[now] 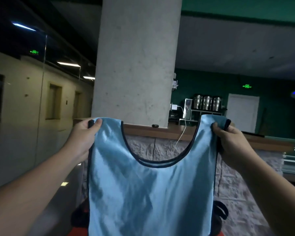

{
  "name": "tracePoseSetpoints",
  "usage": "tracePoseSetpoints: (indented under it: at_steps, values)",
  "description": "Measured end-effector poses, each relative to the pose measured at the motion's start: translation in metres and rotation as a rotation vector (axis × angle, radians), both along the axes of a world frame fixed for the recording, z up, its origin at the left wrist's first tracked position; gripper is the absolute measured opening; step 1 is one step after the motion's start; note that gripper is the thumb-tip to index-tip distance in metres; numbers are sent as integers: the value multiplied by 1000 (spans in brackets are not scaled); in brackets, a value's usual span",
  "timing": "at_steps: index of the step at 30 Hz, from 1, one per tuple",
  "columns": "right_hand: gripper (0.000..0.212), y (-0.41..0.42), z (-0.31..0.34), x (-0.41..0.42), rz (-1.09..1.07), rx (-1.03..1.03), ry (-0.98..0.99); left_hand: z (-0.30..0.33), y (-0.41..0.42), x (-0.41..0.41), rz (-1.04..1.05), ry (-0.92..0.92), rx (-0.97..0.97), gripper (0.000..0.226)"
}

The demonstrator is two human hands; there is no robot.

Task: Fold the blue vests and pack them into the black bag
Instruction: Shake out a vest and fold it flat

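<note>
A light blue vest (148, 193) with dark navy trim hangs spread out in front of me, neckline up. My left hand (83, 138) pinches its left shoulder strap at the top. My right hand (232, 140) grips the right shoulder strap the same way, so the vest is held up by both straps. Behind the vest's lower edges something dark with a strap loop (220, 212) shows, partly hidden; I cannot tell whether it is the black bag.
A wide concrete pillar (136, 60) rises straight ahead behind a wooden-topped counter (175, 132) with a rough stone front. A white cable (179, 138) hangs over the counter. Metal canisters (207, 103) stand at the back right. A glass-walled corridor runs left.
</note>
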State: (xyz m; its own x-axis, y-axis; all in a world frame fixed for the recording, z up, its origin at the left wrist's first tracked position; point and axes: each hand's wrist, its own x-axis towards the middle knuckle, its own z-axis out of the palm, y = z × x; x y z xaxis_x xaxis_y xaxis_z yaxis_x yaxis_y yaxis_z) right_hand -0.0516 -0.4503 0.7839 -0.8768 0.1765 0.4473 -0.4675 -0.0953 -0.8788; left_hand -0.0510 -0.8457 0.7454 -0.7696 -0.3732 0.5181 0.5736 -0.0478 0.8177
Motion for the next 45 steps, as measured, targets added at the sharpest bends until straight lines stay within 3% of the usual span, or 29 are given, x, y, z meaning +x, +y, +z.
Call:
tracePoseSetpoints:
  at_steps: [4, 10, 16, 23, 29, 32, 35, 37, 39, 42, 45]
  values:
    - [30, -1, -21, -22, 24, 115, -72, -16, 8, -19, 20, -27, -145, 17]
    - [20, 2, -88, -99, 55, 170, -183, -82, 9, -102, 95, -159, -332, 18]
    - [30, 7, -192, -218, 52, 168, -368, -177, 19, -216, 154, -311, -405, 20]
    - [22, 5, -319, -367, 64, 141, -542, -289, 41, -357, 266, -426, -432, 9]
    - [19, 0, -404, -446, 58, 225, -617, -350, 61, -437, 317, -503, -718, 17]
    - [13, -3, -431, -465, 1, 310, -619, -373, 61, -460, 357, -525, -822, 9]
    - [29, -5, -434, -470, -211, 584, -486, -380, 62, -467, 367, -546, -891, 17]
    - [34, -12, -422, -452, -389, 814, -340, -373, 69, -452, 439, -530, -1016, 37]
    - [37, -22, -412, -410, -446, 866, -261, -367, 83, -411, 402, -468, -1085, 53]
    - [40, -31, -425, -320, -277, 989, -315, -379, 97, -320, 195, -447, -1072, 38]
    - [44, -29, -452, -227, 25, 1212, -526, -402, 105, -217, -196, -650, -1152, 25]
